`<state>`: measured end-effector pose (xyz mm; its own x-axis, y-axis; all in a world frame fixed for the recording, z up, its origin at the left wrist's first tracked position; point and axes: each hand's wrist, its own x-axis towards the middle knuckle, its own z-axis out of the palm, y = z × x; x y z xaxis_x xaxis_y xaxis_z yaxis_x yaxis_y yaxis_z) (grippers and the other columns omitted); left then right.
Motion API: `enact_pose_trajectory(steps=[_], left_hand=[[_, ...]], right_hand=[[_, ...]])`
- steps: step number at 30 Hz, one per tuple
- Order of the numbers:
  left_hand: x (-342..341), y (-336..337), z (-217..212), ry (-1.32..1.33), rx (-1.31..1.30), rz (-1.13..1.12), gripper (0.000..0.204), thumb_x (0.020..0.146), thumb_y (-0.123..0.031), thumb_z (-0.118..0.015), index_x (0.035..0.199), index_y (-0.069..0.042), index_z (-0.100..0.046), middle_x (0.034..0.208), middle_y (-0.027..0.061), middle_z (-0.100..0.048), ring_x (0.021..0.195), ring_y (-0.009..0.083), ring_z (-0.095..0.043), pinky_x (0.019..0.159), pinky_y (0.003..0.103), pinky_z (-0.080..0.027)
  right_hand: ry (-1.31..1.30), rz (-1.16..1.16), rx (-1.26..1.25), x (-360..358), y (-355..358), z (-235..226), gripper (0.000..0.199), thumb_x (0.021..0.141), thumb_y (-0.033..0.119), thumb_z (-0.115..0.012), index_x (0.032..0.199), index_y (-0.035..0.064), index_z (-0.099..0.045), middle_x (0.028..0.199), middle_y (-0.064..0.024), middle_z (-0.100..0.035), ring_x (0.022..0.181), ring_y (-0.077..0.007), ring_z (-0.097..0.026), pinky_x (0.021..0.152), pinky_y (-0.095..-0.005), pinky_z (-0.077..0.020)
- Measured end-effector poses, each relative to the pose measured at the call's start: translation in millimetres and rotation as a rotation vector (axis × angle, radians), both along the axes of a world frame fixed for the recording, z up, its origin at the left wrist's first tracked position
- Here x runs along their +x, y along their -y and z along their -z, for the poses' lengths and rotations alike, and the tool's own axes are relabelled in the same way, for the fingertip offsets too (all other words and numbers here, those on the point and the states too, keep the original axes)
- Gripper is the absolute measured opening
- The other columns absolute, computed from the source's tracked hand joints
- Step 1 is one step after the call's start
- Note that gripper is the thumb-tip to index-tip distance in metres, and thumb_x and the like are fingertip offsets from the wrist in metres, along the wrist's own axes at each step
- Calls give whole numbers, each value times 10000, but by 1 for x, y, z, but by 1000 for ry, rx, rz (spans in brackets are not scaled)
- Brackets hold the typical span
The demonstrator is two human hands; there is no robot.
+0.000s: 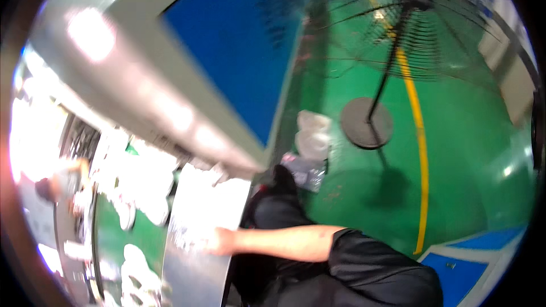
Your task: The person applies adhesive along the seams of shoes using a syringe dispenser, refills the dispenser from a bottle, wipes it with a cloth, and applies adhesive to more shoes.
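My right hand (223, 241) reaches in from the right, the bare forearm coming out of a black sleeve. It lies over a narrow grey metal work table (199, 278). At its fingers is a shiny, clear, crinkled patch that looks like plastic film (185, 237). The fingers are smeared by motion and glare, so whether they grip it does not show. White pieces (207, 185) lie at the table's far end, washed out by light. My left hand is out of view.
A black pedestal fan (367, 122) stands on the green floor at the right. Clear plastic bags (313, 136) and a grey package (304, 171) lie near my foot. A large blue-and-white machine (227, 40) fills the upper left. Far left, a blurred person (62, 185) is beside racks with white items.
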<state>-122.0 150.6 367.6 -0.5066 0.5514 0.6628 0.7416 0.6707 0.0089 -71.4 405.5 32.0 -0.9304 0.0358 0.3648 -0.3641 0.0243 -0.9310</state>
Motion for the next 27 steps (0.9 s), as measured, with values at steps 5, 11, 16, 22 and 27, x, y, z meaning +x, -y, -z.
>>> enact_pose_trajectory(steps=[5,11,16,22,27], left_hand=[[63,139,158,315,32,-201,1077,683,-209,-778,1432,-39,-23,1371,241,-355,1199,347,-482,1001,475,-401],[89,88,230,461,131,-17,1268,628,-251,-853,1452,-63,92,1380,242,-341,1171,349,-513,964,481,-433],[75,87,230,519,144,190,1209,606,-162,-807,1473,-86,32,1244,229,-446,1028,347,-558,860,467,-462],[92,104,241,468,128,227,1121,647,-157,-765,1485,-140,-21,1219,248,-433,943,357,-546,780,462,-474],[92,106,250,458,131,201,1023,721,-179,-711,1481,-122,-29,1228,260,-416,950,367,-536,761,462,-480]], right_hand=[[157,-184,-21,29,-23,-35,289,945,184,-565,1150,-17,-603,950,-113,-615,866,-181,-576,824,-300,-467],[-115,-111,380,37,-30,-157,228,859,125,-672,1057,14,-640,906,-92,-574,757,-185,-584,669,-276,-472],[-502,36,667,28,1,-201,234,731,233,-776,814,79,-620,716,-57,-539,559,-240,-541,497,-323,-451],[-494,-38,791,25,18,-208,279,715,261,-803,810,57,-639,696,-54,-542,551,-203,-545,473,-304,-432],[-480,-70,784,19,26,-197,261,718,251,-797,806,61,-640,695,-57,-544,548,-205,-545,473,-308,-427]])
